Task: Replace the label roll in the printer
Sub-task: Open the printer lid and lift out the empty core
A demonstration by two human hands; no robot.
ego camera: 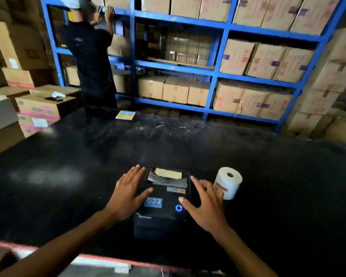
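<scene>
A small black label printer [164,198] sits near the front edge of a black table [68,176], its lid down and a blue ring light glowing on top. A clear window at its far end shows something pale brown inside. My left hand [128,193] lies against the printer's left side, fingers spread, thumb on the lid. Spread the same way, my right hand [205,204] is at the right side with its thumb near the blue light. A white label roll [229,181] stands on end just right of the printer, behind my right fingers.
A colourful sheet [125,114] lies at the table's far edge. A person in dark clothes [92,56] stands beyond it, reaching into blue shelving [216,70] full of cardboard boxes. More boxes [44,104] are stacked at the left and right.
</scene>
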